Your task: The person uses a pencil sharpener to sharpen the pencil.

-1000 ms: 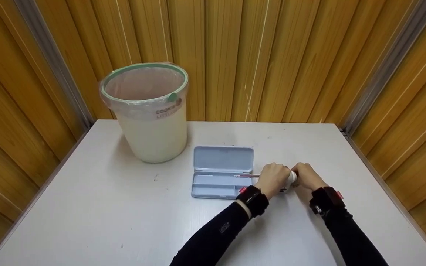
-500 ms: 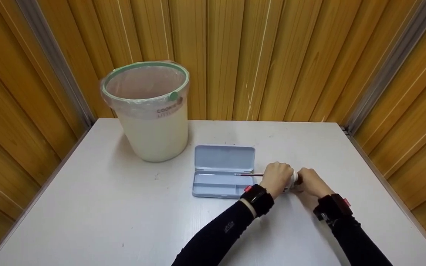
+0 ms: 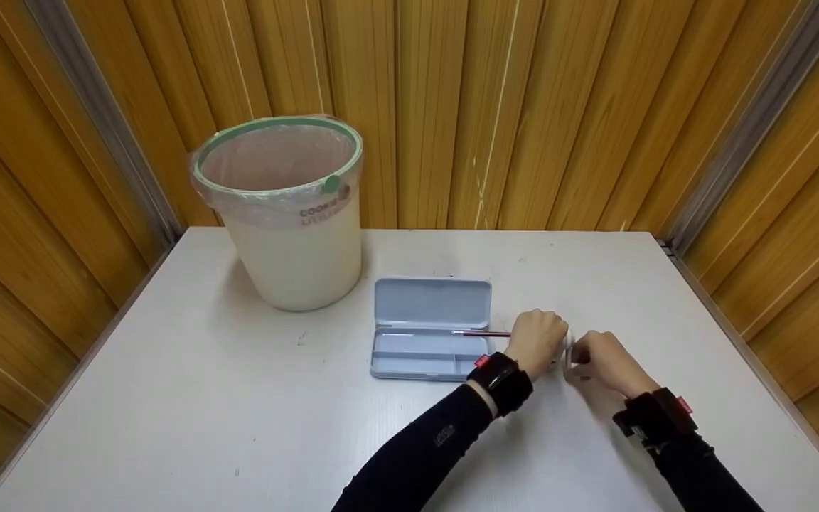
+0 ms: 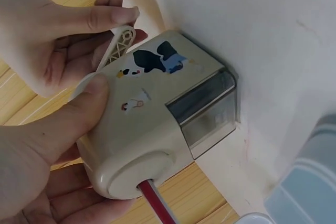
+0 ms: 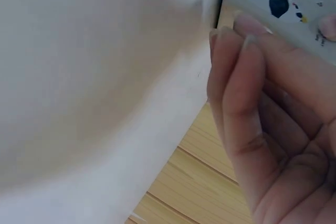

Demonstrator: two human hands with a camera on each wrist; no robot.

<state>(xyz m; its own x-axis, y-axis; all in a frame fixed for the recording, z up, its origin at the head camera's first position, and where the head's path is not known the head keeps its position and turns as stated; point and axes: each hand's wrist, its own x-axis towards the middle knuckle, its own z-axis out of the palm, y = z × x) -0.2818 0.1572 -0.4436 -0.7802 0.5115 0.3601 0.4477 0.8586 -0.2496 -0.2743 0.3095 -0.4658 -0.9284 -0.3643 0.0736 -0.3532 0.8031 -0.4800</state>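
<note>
A cream crank pencil sharpener (image 4: 142, 93) with cartoon stickers and a clear shavings drawer stands on the table. My left hand (image 3: 539, 343) grips its body, thumb on top and fingers beneath in the left wrist view. A red pencil (image 4: 157, 203) sticks out of its front hole; in the head view the pencil's other end reaches over the open blue pencil case (image 3: 413, 343). At the sharpener's back, my right hand (image 3: 608, 363) pinches the crank handle (image 4: 119, 45) between thumb and fingers. In the right wrist view its curled fingers hide most of the crank.
A cream bin (image 3: 296, 263) with a green rim and plastic liner stands at the back left of the white table (image 3: 239, 412). Wood-patterned walls (image 3: 431, 114) enclose the back and both sides.
My right hand has shifted slightly right and down in the head view, its pose around the crank altered. My left hand, with sharpener and pencil, has drifted slightly right.
</note>
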